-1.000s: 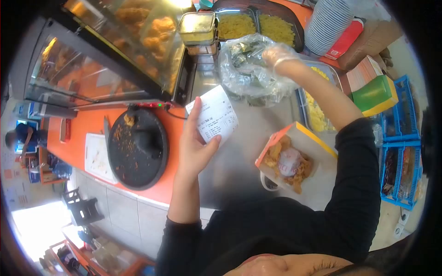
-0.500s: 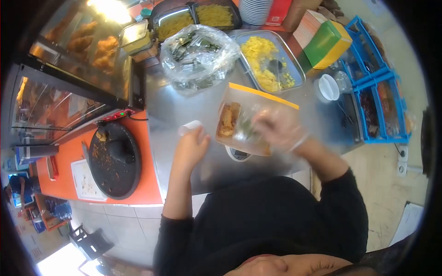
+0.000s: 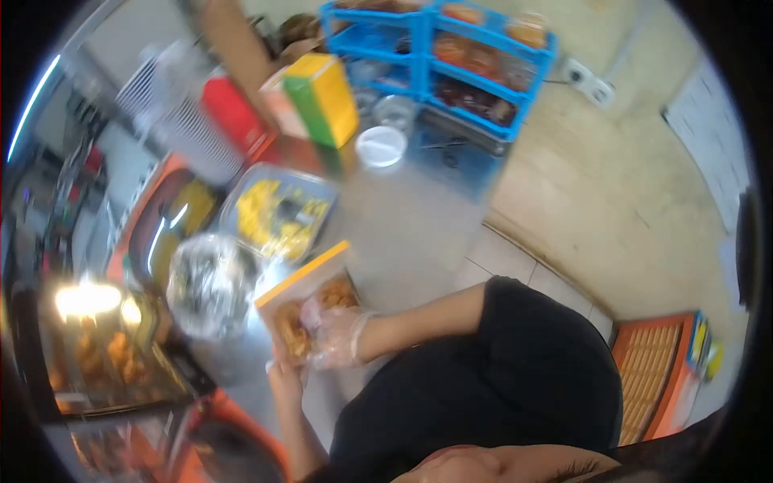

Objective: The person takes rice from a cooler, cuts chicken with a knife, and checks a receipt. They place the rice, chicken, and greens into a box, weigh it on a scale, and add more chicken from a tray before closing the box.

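Note:
A paper food box [image 3: 296, 278] with a yellow-edged flap stands open on the steel counter. Inside it lie pieces of brown fried food [image 3: 291, 334]. My right hand [image 3: 342, 334], in a clear plastic glove, reaches into the box from the right. Its fingers are closed around something pinkish, too blurred to name. My left hand [image 3: 283, 378] is closed at the box's lower left corner. A bit of a small white piece shows at its fingertips; whether these fingers also grip the box is hard to see.
Beyond the box sit a clear tub of yellow food [image 3: 274, 217] and a plastic bag [image 3: 211, 286]. A white round container [image 3: 381, 147], a green-yellow carton [image 3: 322, 101] and blue racks [image 3: 491, 72] stand farther back. The lit display case [image 3: 113, 346] is at left.
The view has swung to the right. My left hand has come to the box's corner, where it was apart before. My right hand still works at the box; the green-tinged clear packet no longer shows.

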The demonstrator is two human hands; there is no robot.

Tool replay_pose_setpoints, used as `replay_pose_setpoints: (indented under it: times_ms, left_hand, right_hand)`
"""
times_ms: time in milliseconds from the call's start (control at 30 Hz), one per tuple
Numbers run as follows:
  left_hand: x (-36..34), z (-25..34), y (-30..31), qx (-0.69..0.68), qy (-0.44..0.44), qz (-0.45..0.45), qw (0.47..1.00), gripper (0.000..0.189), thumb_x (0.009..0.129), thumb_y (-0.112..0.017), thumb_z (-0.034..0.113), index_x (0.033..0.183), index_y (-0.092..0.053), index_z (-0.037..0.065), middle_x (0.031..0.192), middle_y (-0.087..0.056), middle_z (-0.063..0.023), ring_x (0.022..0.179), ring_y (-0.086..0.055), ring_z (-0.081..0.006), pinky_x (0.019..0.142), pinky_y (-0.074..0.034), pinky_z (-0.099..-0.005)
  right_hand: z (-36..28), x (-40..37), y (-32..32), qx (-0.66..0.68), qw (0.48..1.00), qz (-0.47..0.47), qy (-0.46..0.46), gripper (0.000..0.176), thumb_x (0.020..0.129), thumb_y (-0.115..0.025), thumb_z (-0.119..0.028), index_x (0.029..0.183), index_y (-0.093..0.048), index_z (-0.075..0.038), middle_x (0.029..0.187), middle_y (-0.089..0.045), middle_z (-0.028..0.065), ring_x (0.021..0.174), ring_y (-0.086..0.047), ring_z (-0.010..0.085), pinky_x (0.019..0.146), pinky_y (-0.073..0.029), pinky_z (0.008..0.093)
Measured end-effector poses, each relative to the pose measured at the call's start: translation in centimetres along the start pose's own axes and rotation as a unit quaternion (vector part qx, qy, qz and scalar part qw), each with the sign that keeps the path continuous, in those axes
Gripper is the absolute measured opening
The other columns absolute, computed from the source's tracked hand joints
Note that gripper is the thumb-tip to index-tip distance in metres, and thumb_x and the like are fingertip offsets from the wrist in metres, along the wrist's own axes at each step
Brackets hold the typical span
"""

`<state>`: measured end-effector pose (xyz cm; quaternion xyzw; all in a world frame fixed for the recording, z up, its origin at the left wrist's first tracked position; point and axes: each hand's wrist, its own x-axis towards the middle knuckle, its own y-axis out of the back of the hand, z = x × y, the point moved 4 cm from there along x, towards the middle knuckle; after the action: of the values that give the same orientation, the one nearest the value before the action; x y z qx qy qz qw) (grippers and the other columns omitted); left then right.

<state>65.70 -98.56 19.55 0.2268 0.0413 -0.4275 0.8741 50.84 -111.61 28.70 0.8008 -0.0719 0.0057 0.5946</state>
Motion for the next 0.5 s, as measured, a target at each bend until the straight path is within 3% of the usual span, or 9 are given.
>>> replay_pose_setpoints:
  times_ms: [100,167,267,333,367,400,433,467,500]
  left_hand:
    - [0.2,3.2,-2.9,-0.028,-0.008,0.033,0.999,0.044,0.094,-0.037,0.029,0.095,-0.057,-0.009,0.075,-0.061,-0.0114,0.064,-0.060,-0.0168,0.054,-0.047,-0.0288]
    - [1.2,5.5,-5.8,-0.051,-0.004,0.037,0.998,0.048,0.095,-0.035,0.032,0.090,-0.059,-0.009,0.072,-0.061,-0.0120,0.064,-0.059,-0.0173,0.055,-0.046,-0.0287]
    - [2.9,8.2,-11.6,0.048,-0.050,-0.036,0.997,0.056,0.095,-0.031,0.037,0.087,-0.061,-0.010,0.073,-0.063,-0.0147,0.063,-0.059,-0.0219,0.058,-0.046,-0.0324]
    - [3.0,10.8,-16.2,0.079,-0.038,-0.033,0.996,0.050,0.092,-0.032,0.032,0.088,-0.060,-0.010,0.076,-0.062,-0.0167,0.065,-0.059,-0.0242,0.061,-0.046,-0.0342]
    - [3.2,11.6,-18.0,0.114,-0.017,-0.029,0.993,0.044,0.089,-0.034,0.027,0.089,-0.059,-0.009,0.079,-0.062,-0.0188,0.066,-0.059,-0.0265,0.064,-0.046,-0.0360]
    - [4.4,10.3,-20.0,0.090,-0.019,-0.008,0.996,0.049,0.089,-0.033,0.030,0.086,-0.059,-0.011,0.075,-0.061,-0.0242,0.067,-0.059,-0.0336,0.067,-0.045,-0.0401]
    - [5.6,9.0,-21.5,0.091,-0.020,-0.010,0.996,0.049,0.089,-0.033,0.030,0.086,-0.059,-0.011,0.075,-0.061,-0.0242,0.067,-0.059,-0.0336,0.067,-0.045,-0.0401]
    - [6.4,8.7,-23.0,0.135,-0.012,-0.014,0.991,0.051,0.089,-0.033,0.032,0.084,-0.059,-0.012,0.075,-0.060,-0.0260,0.068,-0.059,-0.0360,0.069,-0.045,-0.0412]
    - [6.8,8.7,-24.3,0.179,-0.004,-0.017,0.984,0.054,0.089,-0.034,0.035,0.082,-0.059,-0.012,0.075,-0.060,-0.0278,0.070,-0.059,-0.0385,0.070,-0.044,-0.0423]
  right_hand:
    - [2.2,-2.1,3.5,0.056,0.988,-0.058,-0.134,0.033,0.080,-0.050,-0.037,0.102,-0.058,-0.015,0.079,-0.062,0.0135,0.080,-0.060,0.0291,0.063,-0.047,0.0427]
    - [4.1,-4.8,6.7,-0.025,0.990,0.137,0.033,0.029,0.078,-0.053,-0.034,0.096,-0.060,-0.012,0.079,-0.061,0.0127,0.080,-0.060,0.0291,0.062,-0.046,0.0443]
    - [11.1,-8.9,9.7,-0.016,0.984,0.153,-0.091,0.026,0.076,-0.056,-0.032,0.091,-0.060,-0.011,0.073,-0.060,0.0117,0.073,-0.060,0.0289,0.057,-0.044,0.0441]
    - [16.1,-14.8,15.0,-0.267,0.863,0.418,-0.098,0.017,0.066,-0.056,-0.024,0.061,-0.057,-0.008,0.064,-0.057,0.0132,0.059,-0.056,0.0311,0.051,-0.043,0.0424]
    - [20.5,-17.2,18.2,-0.163,0.894,0.362,-0.207,0.016,0.068,-0.055,-0.023,0.061,-0.056,-0.009,0.064,-0.057,0.0143,0.058,-0.055,0.0310,0.050,-0.042,0.0430]
    - [23.1,-19.6,21.2,-0.198,0.864,0.312,-0.343,0.016,0.071,-0.053,-0.023,0.065,-0.058,-0.010,0.070,-0.058,0.0162,0.065,-0.056,0.0321,0.055,-0.043,0.0434]
    - [25.4,-22.3,22.7,-0.247,0.809,0.464,-0.263,0.018,0.078,-0.049,-0.022,0.070,-0.061,-0.011,0.077,-0.060,0.0166,0.075,-0.058,0.0330,0.063,-0.044,0.0447]
    - [28.0,-23.7,24.7,-0.130,0.835,0.352,-0.402,0.016,0.080,-0.049,-0.015,0.085,-0.062,-0.008,0.089,-0.061,0.0150,0.092,-0.055,0.0304,0.081,-0.042,0.0409]
    - [32.4,-25.0,24.6,-0.155,0.844,0.338,-0.386,0.019,0.081,-0.047,-0.012,0.091,-0.064,-0.009,0.092,-0.061,0.0144,0.091,-0.056,0.0322,0.079,-0.044,0.0426]
